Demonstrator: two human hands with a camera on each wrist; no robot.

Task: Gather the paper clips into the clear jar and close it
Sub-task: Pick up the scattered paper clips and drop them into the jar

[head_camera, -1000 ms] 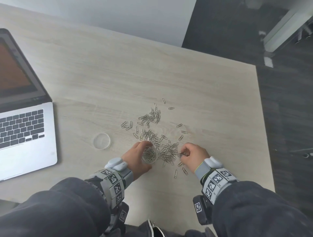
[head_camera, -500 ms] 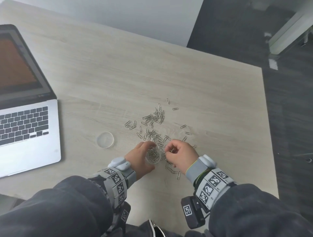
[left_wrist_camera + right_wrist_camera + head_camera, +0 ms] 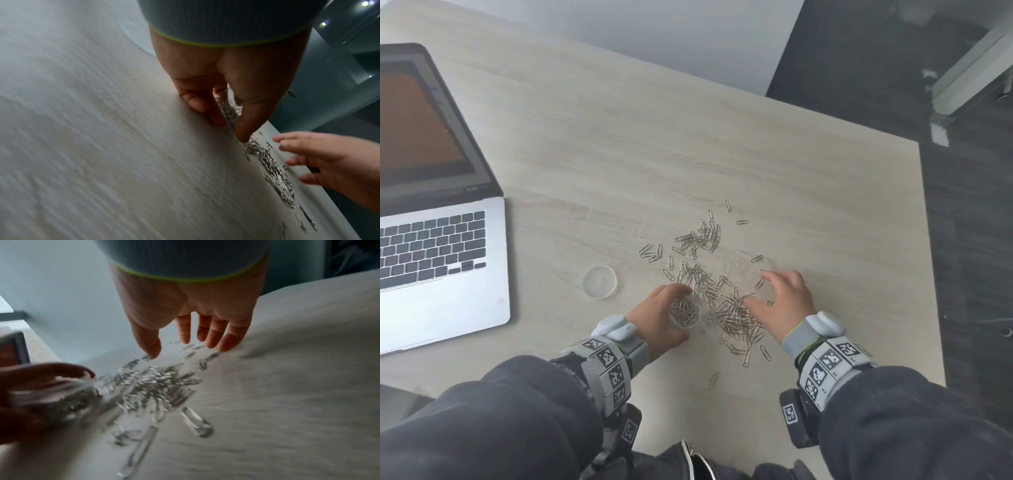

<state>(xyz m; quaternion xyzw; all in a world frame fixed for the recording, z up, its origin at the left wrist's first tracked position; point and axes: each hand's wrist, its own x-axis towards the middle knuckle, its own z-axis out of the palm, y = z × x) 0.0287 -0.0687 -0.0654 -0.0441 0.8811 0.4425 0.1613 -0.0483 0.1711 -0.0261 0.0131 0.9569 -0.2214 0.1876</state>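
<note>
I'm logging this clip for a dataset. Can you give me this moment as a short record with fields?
left hand: grips the clear jar
clear jar: open, partly filled with clips, on the table
right hand: fingers spread over the loose paper clips, holding nothing
loose paper clips: many scattered right of and beyond the jar
lid: flat on the table, left of the jar
laptop: open, far left

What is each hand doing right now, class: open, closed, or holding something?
Left hand: closed round the clear jar, holding it on the table.
Right hand: open, fingers spread over the paper clips, holding nothing.
</note>
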